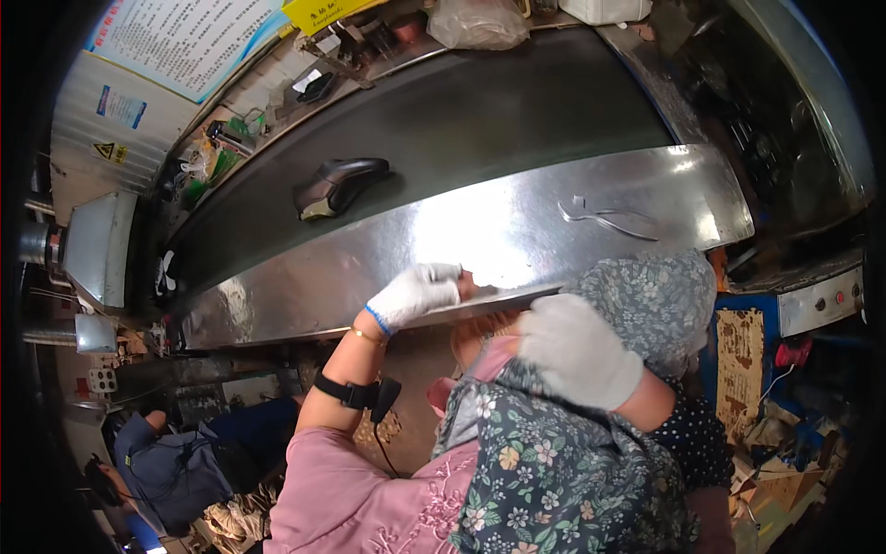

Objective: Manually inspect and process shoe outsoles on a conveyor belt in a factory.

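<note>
My left hand (420,294), in a white knitted glove with bare fingertips, is at the near edge of the shiny metal table (323,286). Its fingers are curled together, and whatever lies between them is hidden. My right hand (581,355), also gloved in white, is over the floral apron (554,452), to the right of the left hand and apart from it. Its fingers are blurred and point left. On the metal top, beyond the right hand, lies a pair of metal pincers (614,220). A dark shoe (341,187) rests on the black belt (517,111) behind the table.
A cluttered ledge with a plastic bag (478,23) and small items runs behind the belt. Grey-blue floral cloth (646,300) bulges beside my right hand. A person in dark blue clothes (185,466) is at lower left. A control box (821,303) is at right.
</note>
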`<state>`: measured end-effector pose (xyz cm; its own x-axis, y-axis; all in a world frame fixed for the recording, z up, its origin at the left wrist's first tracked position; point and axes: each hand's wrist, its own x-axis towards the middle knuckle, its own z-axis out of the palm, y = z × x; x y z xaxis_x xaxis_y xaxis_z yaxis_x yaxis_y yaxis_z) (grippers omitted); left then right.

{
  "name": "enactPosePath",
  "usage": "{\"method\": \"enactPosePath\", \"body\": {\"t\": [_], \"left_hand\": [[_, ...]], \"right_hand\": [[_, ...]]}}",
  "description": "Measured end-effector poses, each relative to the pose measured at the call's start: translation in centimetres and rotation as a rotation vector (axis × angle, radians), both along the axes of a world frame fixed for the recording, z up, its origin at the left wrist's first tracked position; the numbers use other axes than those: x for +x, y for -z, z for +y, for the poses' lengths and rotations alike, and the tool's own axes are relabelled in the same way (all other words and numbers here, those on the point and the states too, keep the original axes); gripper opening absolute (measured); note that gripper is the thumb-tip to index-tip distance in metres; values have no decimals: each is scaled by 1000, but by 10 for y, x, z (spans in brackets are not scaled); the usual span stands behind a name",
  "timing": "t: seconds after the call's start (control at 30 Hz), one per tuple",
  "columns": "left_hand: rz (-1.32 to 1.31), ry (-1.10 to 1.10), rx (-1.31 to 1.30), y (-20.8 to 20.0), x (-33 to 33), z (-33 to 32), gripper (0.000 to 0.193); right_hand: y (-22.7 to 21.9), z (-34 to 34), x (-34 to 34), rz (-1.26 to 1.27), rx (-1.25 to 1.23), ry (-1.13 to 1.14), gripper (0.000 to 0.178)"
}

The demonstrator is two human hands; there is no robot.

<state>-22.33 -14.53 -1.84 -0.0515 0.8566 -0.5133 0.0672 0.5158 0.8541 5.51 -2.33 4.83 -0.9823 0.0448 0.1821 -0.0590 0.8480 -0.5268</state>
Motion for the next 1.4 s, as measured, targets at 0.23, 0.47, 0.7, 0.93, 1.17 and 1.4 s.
{"method": "enactPosePath", "body": {"t": [0.23,0.47,0.7,0.93,1.17,1.4], "left_hand": [[-219,-1399,213,113,-235,52,41],[394,-2046,-593,94,-228,180,97],[517,-1250,11,119,-250,101,84],[-49,-978,198,69,-195,64,62],[-492,-381,384,-11,24,47,71],[-615,255,572,-34,169,88,92]], "right_hand": [[21,26,19,168,-201,324,17],[76,23,60,118,-118,659,15],[85,36,41,206,0,591,11],[80,31,47,221,-61,546,10],[25,72,72,401,-951,858,56],[-48,72,139,600,-343,1162,26]]}}
